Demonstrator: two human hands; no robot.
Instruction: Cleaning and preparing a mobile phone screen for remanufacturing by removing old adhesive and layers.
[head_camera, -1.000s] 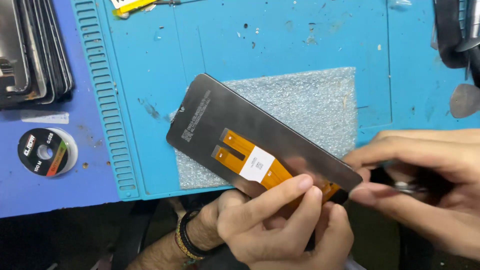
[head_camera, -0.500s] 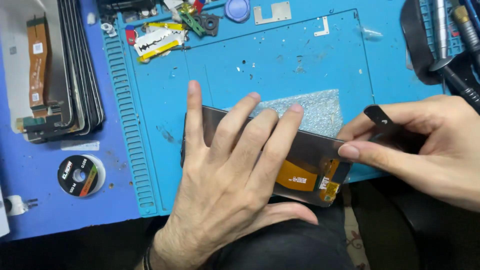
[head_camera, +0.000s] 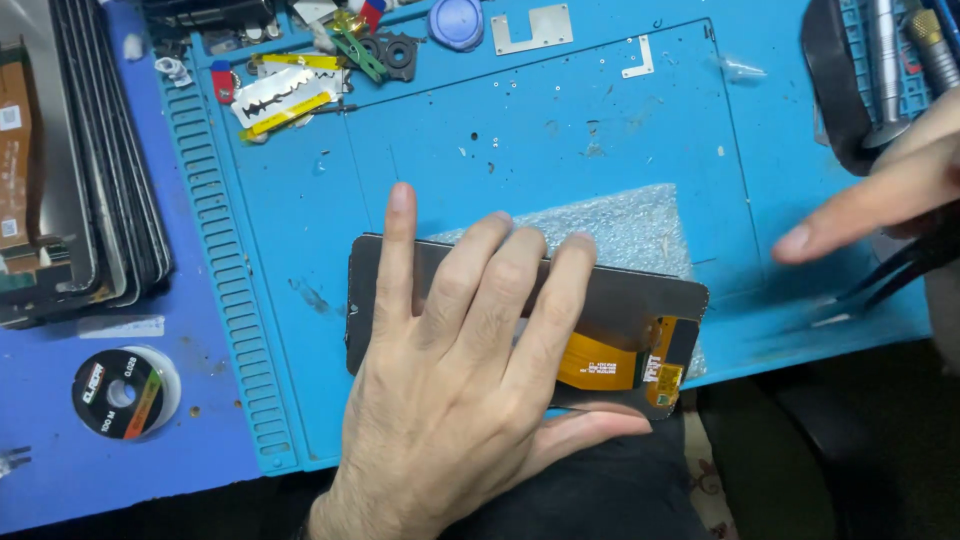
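A dark phone display panel (head_camera: 620, 300) lies back side up on a patch of bubble wrap (head_camera: 630, 225), with an orange flex cable (head_camera: 610, 362) showing at its right end. My left hand (head_camera: 450, 380) rests flat on the panel, fingers spread and thumb along its near edge. My right hand (head_camera: 880, 195) hovers off to the right, apart from the panel, forefinger pointing left. It grips black tweezers (head_camera: 900, 270) whose tips are blurred above the mat.
The blue work mat (head_camera: 560, 130) carries a razor blade (head_camera: 280, 100), small parts, a blue round cap (head_camera: 456, 20) and a metal bracket (head_camera: 538, 28) at the back. Several stacked screens (head_camera: 90, 180) stand at the left, a wire spool (head_camera: 125, 392) below them, and tools (head_camera: 885, 60) at the top right.
My left hand moved from gripping the panel's near end to lying flat on top of it. My right hand drew away from the panel's right end toward the right.
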